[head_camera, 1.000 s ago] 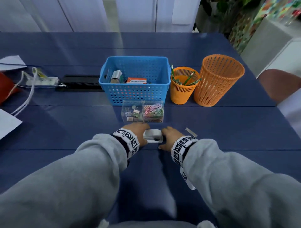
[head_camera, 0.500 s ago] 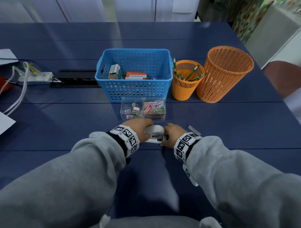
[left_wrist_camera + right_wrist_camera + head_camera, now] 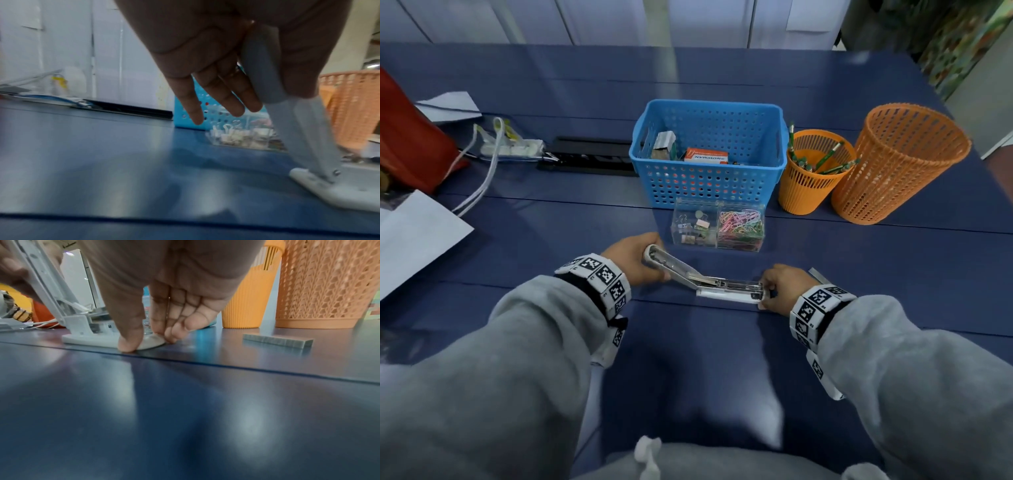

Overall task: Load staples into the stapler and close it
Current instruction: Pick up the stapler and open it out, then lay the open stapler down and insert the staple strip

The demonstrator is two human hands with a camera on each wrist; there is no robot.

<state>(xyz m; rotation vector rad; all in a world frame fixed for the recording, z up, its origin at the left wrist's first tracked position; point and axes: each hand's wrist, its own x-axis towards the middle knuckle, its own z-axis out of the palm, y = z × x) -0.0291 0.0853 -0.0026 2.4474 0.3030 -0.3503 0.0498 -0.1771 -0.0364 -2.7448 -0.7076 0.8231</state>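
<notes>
Now, the blue table (image 3: 859, 260) fills the view, and at its far side stand a tall orange mesh bin (image 3: 900, 164), a blue perforated basket (image 3: 709, 178) and a smaller orange pencil cup (image 3: 808, 185), with a clear two-part clip box (image 3: 717, 228) just in front of the basket. Front and centre lies the white stapler (image 3: 726, 291), flat on its base and swung wide open, its top arm tilted up to the left. Left hand (image 3: 633, 260) grips the raised end of that arm, thumb and palm wrapped round it while the other fingers (image 3: 216, 94) hang straight and free. Right hand (image 3: 780, 284) pinches the front tip of the base against the table, thumb on the near side, fingertips (image 3: 172, 334) on the far side. Just right of that hand a strip of staples (image 3: 277, 340) lies on the table, apart from the stapler.
</notes>
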